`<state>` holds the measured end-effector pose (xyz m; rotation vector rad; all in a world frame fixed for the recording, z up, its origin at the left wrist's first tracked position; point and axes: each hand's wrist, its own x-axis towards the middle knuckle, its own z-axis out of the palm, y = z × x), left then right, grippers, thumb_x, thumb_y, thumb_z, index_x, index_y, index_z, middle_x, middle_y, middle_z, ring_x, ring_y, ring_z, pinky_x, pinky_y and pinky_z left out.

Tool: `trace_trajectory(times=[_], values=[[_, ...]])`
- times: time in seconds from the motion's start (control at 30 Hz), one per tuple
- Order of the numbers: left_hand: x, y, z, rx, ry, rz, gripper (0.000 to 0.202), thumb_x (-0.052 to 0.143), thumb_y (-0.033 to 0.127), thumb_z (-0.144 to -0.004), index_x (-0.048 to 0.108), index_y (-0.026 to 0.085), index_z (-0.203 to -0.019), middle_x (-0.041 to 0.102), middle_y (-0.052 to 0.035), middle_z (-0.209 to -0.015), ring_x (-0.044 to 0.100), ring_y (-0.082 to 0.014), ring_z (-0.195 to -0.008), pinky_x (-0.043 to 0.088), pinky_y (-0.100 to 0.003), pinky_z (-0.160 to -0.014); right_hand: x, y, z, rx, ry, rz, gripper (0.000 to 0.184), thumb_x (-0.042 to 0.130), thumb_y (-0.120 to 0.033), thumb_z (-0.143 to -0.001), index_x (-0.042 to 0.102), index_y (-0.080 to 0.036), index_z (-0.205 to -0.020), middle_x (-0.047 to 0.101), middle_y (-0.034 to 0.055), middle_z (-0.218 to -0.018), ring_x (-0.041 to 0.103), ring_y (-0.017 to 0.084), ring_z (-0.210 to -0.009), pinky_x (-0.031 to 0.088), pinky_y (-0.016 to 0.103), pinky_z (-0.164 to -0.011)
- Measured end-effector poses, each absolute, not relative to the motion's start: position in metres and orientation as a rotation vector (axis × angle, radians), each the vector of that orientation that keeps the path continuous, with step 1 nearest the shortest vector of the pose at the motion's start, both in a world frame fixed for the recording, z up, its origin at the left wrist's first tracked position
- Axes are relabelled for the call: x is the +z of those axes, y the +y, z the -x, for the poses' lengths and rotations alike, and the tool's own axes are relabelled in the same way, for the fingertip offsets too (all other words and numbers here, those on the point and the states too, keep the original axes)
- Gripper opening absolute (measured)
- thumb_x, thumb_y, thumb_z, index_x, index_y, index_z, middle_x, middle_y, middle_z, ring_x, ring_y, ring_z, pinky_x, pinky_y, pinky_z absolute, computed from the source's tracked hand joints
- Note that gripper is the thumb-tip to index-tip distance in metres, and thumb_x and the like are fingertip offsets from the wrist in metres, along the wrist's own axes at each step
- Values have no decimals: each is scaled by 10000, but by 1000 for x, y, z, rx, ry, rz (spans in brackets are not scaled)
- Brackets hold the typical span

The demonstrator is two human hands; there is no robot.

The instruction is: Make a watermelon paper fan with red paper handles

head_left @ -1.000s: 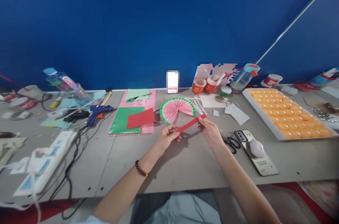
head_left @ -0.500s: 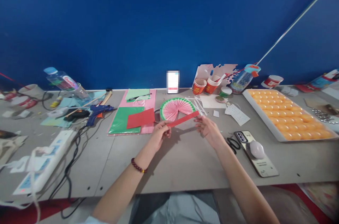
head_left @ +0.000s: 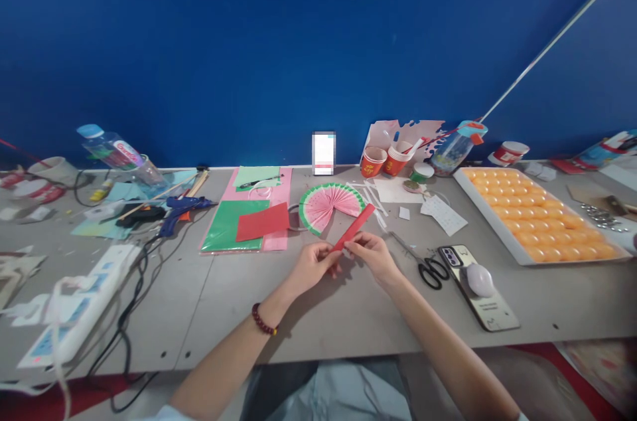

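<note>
Your left hand and right hand both pinch the near end of a red paper strip, fingertips close together, holding it just above the table. The strip's far end rises toward the watermelon paper fan, which lies spread open and looks finished. The strip itself is flat and uncreased as far as you can see, so I judge any folding or shaping of it has barely begun. Scissors rest just beside your right wrist, next to a phone. The red sheet lies on the green and pink paper to your left, and the glue gun sits farther left, untouched.
</note>
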<state>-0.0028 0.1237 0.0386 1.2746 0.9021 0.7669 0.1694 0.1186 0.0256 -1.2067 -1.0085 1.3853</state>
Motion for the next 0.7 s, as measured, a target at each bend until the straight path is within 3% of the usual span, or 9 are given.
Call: trace_trajectory(times=[0.33, 0.5, 0.7], values=[[32, 122, 1, 674, 887, -1225, 389, 649, 506, -750, 596, 126, -691, 662, -49, -594, 585, -106, -471, 450, -207, -495, 29, 132, -187, 1197, -610, 969, 166, 794, -295, -575, 671, -190, -612, 600, -23, -600, 512, 93, -583, 436, 249, -624], [31, 121, 2, 562, 894, -1246, 419, 655, 534, -725, 617, 119, -679, 654, -46, -559, 567, -100, -438, 433, -202, -475, 35, 140, -212, 1056, -406, 916, 178, 777, -293, -569, 635, -197, -618, 579, -37, -623, 517, 87, -591, 455, 216, -577], [32, 124, 4, 539, 896, -1244, 405, 655, 522, -727, 663, 117, -721, 637, -35, -515, 537, -93, -397, 413, -197, -448, 40, 134, -212, 1246, -655, 1169, 337, 717, -482, -644, 691, -169, -767, 639, 28, -693, 562, 127, -610, 448, 230, -499]])
